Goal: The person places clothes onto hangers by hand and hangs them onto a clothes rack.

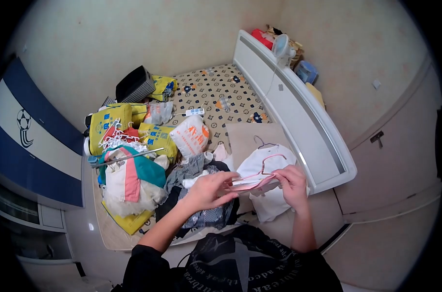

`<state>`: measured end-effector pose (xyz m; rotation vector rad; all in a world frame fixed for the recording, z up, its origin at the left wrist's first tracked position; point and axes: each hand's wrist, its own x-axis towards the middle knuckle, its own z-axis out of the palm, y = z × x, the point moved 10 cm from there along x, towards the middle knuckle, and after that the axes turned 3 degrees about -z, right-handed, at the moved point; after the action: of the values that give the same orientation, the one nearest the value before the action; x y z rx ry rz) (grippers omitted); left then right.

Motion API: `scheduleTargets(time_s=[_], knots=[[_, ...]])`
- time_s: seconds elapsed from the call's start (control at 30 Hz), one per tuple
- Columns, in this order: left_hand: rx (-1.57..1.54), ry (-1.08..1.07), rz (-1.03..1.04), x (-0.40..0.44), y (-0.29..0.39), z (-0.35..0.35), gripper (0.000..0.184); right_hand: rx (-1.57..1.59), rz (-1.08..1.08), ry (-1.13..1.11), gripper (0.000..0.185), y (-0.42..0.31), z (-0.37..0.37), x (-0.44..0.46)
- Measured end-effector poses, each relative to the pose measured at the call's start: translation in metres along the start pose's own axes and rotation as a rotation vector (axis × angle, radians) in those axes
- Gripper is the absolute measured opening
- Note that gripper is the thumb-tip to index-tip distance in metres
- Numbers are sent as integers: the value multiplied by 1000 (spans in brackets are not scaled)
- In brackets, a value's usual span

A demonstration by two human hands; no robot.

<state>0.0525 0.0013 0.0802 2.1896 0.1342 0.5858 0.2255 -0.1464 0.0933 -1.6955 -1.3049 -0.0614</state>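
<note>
A pink clothes hanger (265,173) is held up in front of me, its hook pointing up and away. Pale pink and white cloth (254,185) hangs on or just under it; what kind of garment it is cannot be made out. My left hand (212,190) has its fingers curled at the hanger's left end, the thumb lower and apart. At the right end, my right hand (293,185) pinches hanger and cloth between thumb and fingers. Just beyond lies a white garment (260,158) with a dark purple hanger (264,143) in its neck.
Dark and striped clothes (213,214) lie left of my hands. Beyond are a white, pink and green jacket (133,180), a metal rod (133,157), white hangers (115,136), yellow bags (106,121) and a white plastic bag (189,136). A white headboard (298,112) borders the bed's right side.
</note>
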Motion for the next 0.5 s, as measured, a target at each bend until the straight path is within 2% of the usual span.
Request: scheduleTargets(time_s=[0.03, 0.17, 0.27, 0.4, 0.5], knots=[[47, -22, -9, 4, 5, 0, 34, 0, -4, -22, 6, 0, 5, -1], [17, -71, -27, 19, -1, 14, 23, 13, -66, -97, 7, -9, 28, -5], [-32, -203, -189, 26, -13, 24, 21, 32, -83, -105, 10, -5, 30, -5], [-99, -49, -148, 25, -22, 15, 19, 24, -73, -106, 11, 12, 22, -8], [-137, -68, -235, 23, -34, 18, 20, 54, -16, -115, 15, 39, 17, -13]])
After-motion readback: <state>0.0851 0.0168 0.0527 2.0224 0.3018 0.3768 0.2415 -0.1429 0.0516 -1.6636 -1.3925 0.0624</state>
